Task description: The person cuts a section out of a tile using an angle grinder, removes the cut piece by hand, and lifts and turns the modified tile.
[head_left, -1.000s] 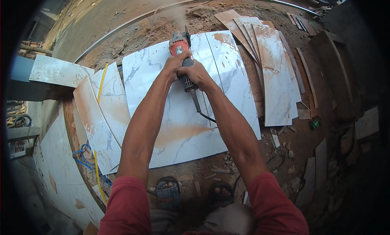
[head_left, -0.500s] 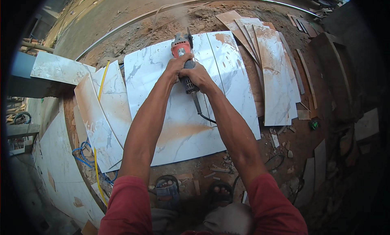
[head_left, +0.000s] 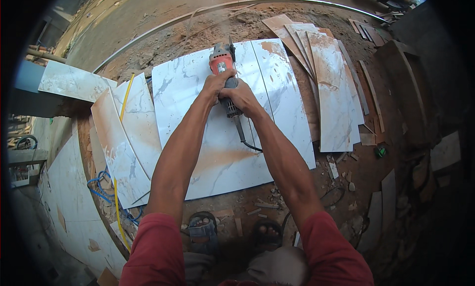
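Observation:
A red and black angle grinder [head_left: 221, 64] lies over the far edge of a large white, grey-veined tile [head_left: 180, 90]. My left hand [head_left: 215, 85] is wrapped round its body just behind the red housing. Closer to me, my right hand [head_left: 241, 94] grips the dark rear handle, and the power cord [head_left: 240, 130] runs back from it toward my right forearm. The cutting disc [head_left: 231, 44] shows nearly edge-on at the tool's far right side. A thin dark line [head_left: 263, 75] crosses the tile to the right of the grinder. Reddish dust smears the near part of the tile.
Cut tile strips [head_left: 330, 90] are stacked at right. More tile pieces [head_left: 118, 142] lie at left, with a yellow strap [head_left: 122, 105] across them and a blue hose [head_left: 101, 184] beside. Rubble [head_left: 148, 56] and a long metal bar [head_left: 163, 27] lie beyond. My sandalled feet stand at the near edge.
The dust plume rising beyond the grinder has thinned. The grinder and both hands have hardly moved, and the grip is the same.

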`<state>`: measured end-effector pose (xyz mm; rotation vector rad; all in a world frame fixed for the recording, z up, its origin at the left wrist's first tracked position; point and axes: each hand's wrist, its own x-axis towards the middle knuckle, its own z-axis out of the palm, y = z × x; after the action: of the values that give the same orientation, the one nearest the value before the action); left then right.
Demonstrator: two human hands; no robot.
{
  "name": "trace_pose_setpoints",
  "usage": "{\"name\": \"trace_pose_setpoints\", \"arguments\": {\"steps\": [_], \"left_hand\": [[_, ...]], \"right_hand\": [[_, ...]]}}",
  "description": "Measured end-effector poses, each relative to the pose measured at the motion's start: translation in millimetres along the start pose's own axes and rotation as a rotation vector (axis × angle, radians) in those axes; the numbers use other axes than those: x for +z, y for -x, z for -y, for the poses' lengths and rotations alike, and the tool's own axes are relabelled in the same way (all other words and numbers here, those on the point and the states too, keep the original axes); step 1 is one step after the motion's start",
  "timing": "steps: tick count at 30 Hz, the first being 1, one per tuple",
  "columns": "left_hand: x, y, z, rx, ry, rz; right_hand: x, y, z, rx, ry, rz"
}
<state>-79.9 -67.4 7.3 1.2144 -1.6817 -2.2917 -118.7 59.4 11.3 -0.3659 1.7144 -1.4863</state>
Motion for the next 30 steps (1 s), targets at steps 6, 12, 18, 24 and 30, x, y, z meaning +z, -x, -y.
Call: {"name": "trace_pose_setpoints", "arguments": {"steps": [6, 12, 18, 24, 30], "left_hand": [[-1, 4, -4, -0.004, 0.014, 0.012], [0, 11, 2, -0.009, -0.001, 0.01], [0, 12, 5, 0.002, 0.0, 0.009], [-1, 12, 1, -0.013, -0.011, 0.003], [2, 21, 9, -0.017, -0.022, 0.025]], "right_hand": [[0, 3, 8, 0.024, -0.005, 0.029], [3, 12, -1, -0.006, -0.028, 0.0], [3, 14, -4, 0.005, -0.024, -0.008], [3, 16, 8, 0.044, -0.025, 0.013], [4, 23, -4, 0.003, -0.012, 0.013]]}}
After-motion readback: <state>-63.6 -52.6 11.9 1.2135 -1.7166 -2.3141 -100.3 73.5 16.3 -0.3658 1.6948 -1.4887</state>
